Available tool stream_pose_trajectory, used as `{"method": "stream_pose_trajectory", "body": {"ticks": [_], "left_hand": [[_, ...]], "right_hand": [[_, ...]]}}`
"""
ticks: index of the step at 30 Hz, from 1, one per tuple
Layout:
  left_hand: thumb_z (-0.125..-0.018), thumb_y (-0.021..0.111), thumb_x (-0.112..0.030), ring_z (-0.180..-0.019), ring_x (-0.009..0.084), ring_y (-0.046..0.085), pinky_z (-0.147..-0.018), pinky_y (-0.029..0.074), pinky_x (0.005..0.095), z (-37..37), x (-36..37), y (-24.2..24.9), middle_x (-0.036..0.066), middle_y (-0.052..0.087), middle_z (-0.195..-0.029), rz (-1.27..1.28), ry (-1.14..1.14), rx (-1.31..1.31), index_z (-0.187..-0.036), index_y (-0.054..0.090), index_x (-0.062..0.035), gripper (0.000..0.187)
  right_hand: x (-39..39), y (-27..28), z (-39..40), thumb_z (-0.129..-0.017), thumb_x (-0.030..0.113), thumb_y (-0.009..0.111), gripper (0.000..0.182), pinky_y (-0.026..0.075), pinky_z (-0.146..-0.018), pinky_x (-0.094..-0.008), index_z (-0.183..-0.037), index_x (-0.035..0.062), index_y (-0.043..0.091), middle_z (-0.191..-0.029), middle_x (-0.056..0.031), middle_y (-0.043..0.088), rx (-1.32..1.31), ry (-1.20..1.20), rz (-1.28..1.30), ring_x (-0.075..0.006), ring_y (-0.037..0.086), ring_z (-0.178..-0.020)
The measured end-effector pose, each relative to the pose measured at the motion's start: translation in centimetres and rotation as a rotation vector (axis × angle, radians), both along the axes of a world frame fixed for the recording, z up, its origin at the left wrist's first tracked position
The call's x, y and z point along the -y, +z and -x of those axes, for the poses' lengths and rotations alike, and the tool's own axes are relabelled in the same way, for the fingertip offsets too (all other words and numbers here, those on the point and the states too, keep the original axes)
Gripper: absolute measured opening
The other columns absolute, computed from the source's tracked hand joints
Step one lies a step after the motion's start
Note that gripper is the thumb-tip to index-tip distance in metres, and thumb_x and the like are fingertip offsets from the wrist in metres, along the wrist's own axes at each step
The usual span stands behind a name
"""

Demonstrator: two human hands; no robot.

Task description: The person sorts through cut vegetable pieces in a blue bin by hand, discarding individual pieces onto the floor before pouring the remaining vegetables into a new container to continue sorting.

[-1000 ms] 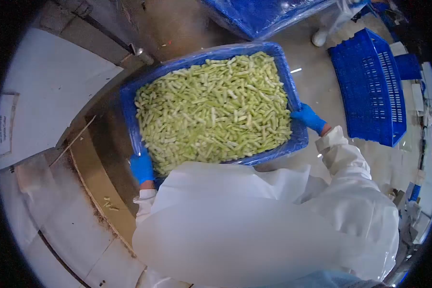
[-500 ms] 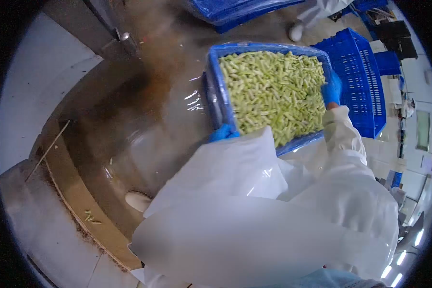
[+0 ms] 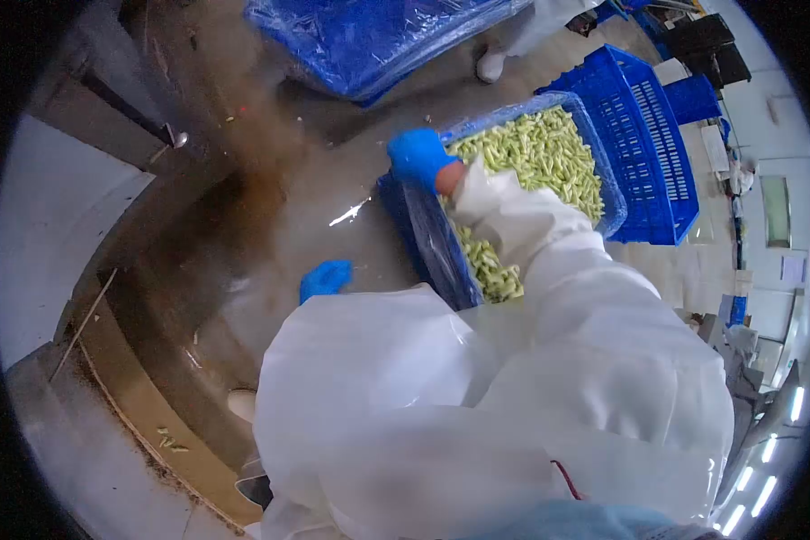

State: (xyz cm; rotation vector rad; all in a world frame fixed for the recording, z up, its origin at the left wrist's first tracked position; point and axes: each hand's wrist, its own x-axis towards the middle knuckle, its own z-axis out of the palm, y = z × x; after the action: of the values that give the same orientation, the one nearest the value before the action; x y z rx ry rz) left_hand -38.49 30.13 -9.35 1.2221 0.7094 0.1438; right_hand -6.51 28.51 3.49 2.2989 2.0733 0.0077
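Right hand [image 3: 418,155] apparently touches the crate [image 3: 441,252], left hand [image 3: 325,279] apart

Right hand [image 3: 418,159]: bright blue glove
Left hand [image 3: 326,280]: matching blue glove
Right sleeve [image 3: 558,234]: white, loose, wrinkled
Apron [image 3: 369,355]: white, glossy
Footwear [image 3: 242,404]: pale, rounded, eight o'clock
Strip [image 3: 566,480]: thin, red, five o'clock

- Cut pieces [image 3: 544,153] lie in the crate [image 3: 436,243].
- Right hand [image 3: 420,160] at the crate's far left corner, sleeve [image 3: 517,211] crossing above the pieces.
- Left hand [image 3: 325,281] left of the crate, apart.
- Basket [image 3: 625,135] just right of the crate.
- Second crate [image 3: 369,45] beyond, farther left.
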Motion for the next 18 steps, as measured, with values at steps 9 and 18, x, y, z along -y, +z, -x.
{"method": "stream_pose_trajectory", "body": {"ticks": [9,18], "left_hand": [[-0.087,0.059,-0.019,-0.088,0.0200,0.061,-0.080,0.049,0.0336,0.6,-5.5,-2.4,0.010,0.065,-0.099,-0.036,0.053,-0.097,-0.112,0.060,-0.0034,0.030],[-0.088,0.056,-0.017,-0.089,0.0197,0.061,-0.081,0.049,0.0332,3.2,-17.1,-2.4,0.009,0.065,-0.101,-0.192,-0.006,-0.254,-0.113,0.060,-0.0029,0.028]], "right_hand": [[18.0,-4.0,4.5,-0.061,0.016,0.057,0.013,0.043,-0.051,-0.0434,-0.062,0.0050,0.065,-0.059,-0.0168,0.059,0.000,-0.015,0.120,-0.0322,0.058,-0.053],[27.0,-4.2,-0.5,-0.071,0.024,0.057,0.021,0.046,-0.059,-0.0441,-0.081,0.0071,0.064,-0.069,-0.0176,0.060,-0.300,-0.393,0.388,-0.0338,0.059,-0.063]]}}
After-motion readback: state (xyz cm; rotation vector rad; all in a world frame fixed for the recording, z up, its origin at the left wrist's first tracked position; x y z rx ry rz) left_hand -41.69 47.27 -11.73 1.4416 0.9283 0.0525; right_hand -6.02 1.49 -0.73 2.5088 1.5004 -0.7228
